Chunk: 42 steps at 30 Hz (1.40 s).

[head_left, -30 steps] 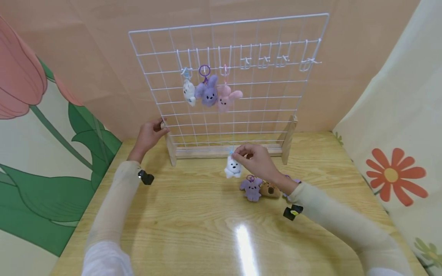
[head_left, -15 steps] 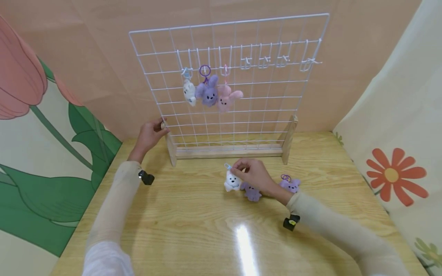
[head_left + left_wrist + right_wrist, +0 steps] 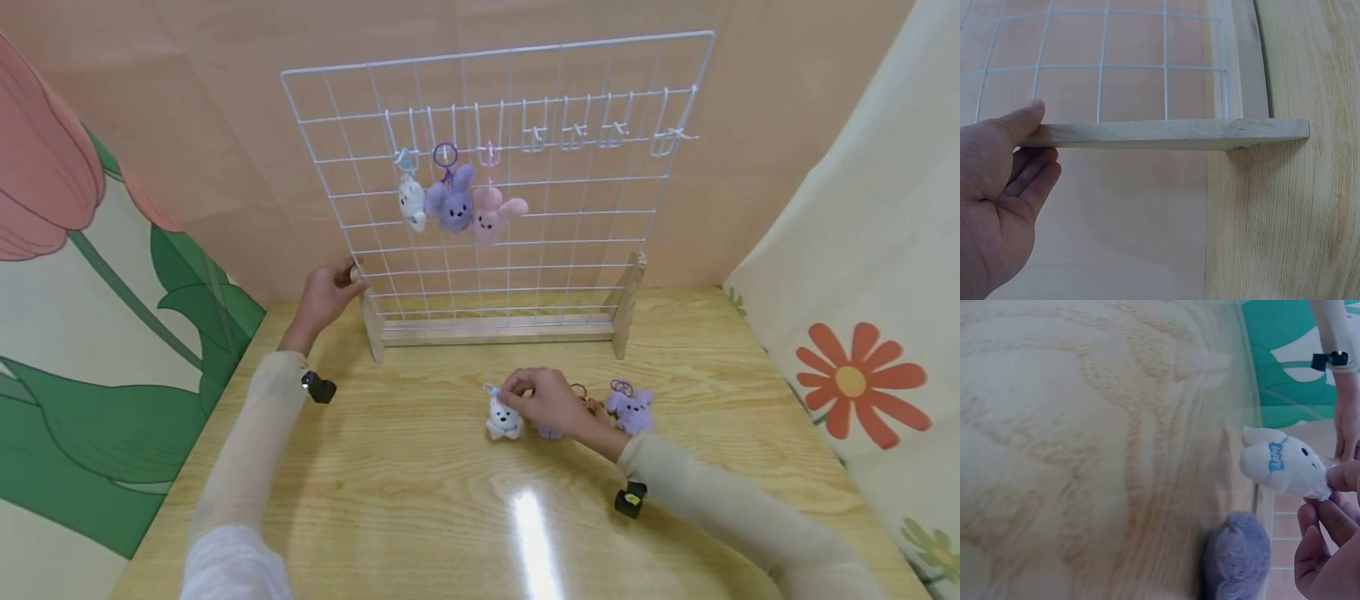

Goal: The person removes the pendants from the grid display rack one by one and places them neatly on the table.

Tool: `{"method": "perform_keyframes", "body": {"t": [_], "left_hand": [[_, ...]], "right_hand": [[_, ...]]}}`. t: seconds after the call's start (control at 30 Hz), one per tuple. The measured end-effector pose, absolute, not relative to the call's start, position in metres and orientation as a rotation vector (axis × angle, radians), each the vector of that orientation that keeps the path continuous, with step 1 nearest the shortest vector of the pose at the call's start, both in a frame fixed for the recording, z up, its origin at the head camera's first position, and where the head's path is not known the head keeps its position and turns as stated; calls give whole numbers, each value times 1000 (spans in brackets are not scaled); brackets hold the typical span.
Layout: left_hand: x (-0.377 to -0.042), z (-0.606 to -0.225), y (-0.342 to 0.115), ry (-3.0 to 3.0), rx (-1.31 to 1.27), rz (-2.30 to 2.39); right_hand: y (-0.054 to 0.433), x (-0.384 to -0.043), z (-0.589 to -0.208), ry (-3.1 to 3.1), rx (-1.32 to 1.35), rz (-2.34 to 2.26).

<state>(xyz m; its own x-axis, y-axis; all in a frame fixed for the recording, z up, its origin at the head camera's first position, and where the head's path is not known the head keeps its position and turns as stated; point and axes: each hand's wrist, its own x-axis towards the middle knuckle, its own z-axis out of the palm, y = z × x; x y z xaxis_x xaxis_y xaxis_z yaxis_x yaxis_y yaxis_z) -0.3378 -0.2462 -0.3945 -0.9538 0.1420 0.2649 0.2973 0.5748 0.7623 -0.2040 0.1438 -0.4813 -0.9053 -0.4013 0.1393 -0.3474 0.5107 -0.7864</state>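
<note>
Right wrist view alone is showing the toy's [image 3: 1300, 478] letters [image 3: 1275, 457]. Right hand [image 3: 543, 400] is pinching it near the rack [image 3: 495, 332] left hand [image 3: 326, 293] is gripping.

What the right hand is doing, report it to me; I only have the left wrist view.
Observer: The right hand pinches a white plush charm near its top.

Operator: Now list what hangs on the rack.

Observer: Three charms hang side by side on the rack: a white one, a purple one and a pink one.

Operator: Tell me what lies farthest right on the table in the head view.

Observer: A purple plush with rings lies there on the table, next to a partly hidden brown plush.
</note>
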Motion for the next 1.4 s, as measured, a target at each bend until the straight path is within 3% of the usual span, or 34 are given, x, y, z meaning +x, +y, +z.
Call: {"method": "perform_keyframes", "body": {"t": [1.4], "left_hand": [[-339, -395, -248, -2634, -367, -1290]], "right_hand": [[140, -237, -505, 2769, -659, -1114]]}}
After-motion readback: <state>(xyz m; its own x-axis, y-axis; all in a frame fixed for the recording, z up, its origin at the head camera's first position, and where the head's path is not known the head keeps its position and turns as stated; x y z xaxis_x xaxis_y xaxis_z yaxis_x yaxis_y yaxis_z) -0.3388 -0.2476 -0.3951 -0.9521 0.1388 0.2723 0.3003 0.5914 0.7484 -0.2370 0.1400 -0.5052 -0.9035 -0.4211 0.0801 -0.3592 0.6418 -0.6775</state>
